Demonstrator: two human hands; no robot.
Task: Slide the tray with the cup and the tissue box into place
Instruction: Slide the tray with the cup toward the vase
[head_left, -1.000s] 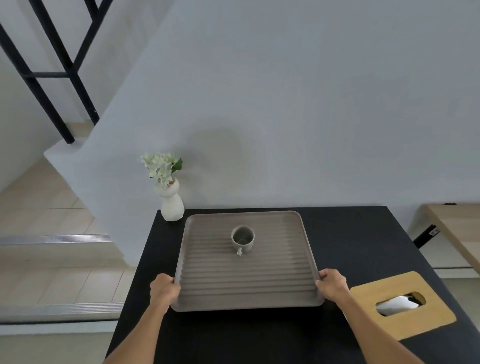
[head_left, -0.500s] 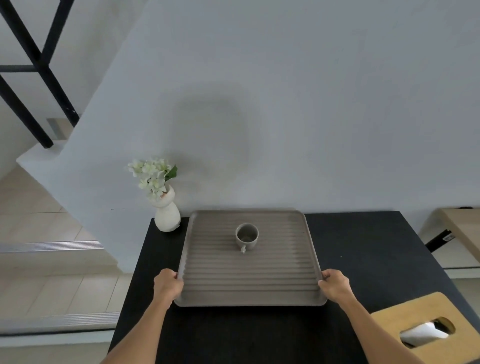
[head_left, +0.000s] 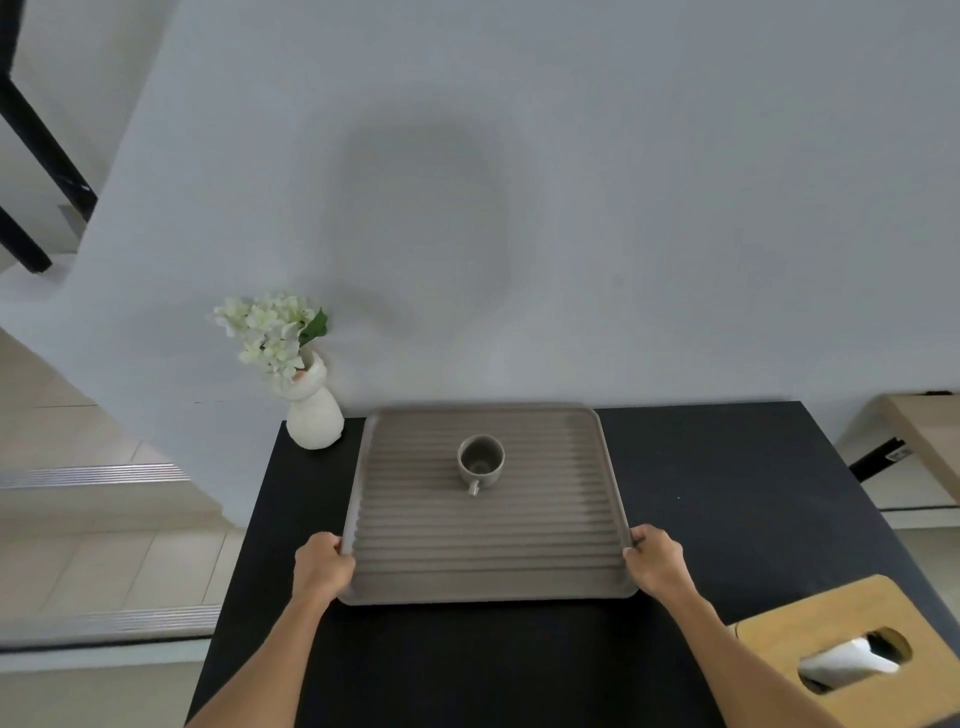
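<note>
Pushed toward 12 o'clock, tray (head_left: 488, 545) with cup (head_left: 481, 461) now meets the wall, left hand (head_left: 321, 565) and right hand (head_left: 655, 560) grasping its near corners, tissue box (head_left: 836, 649) unmoved at 4 o'clock

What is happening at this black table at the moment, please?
A person grips a ribbed grey tray at its near corners, left hand and right hand. A cup stands on it. Its far edge is near the wall, beside a flower vase. The tissue box sits off the tray, at right.
</note>
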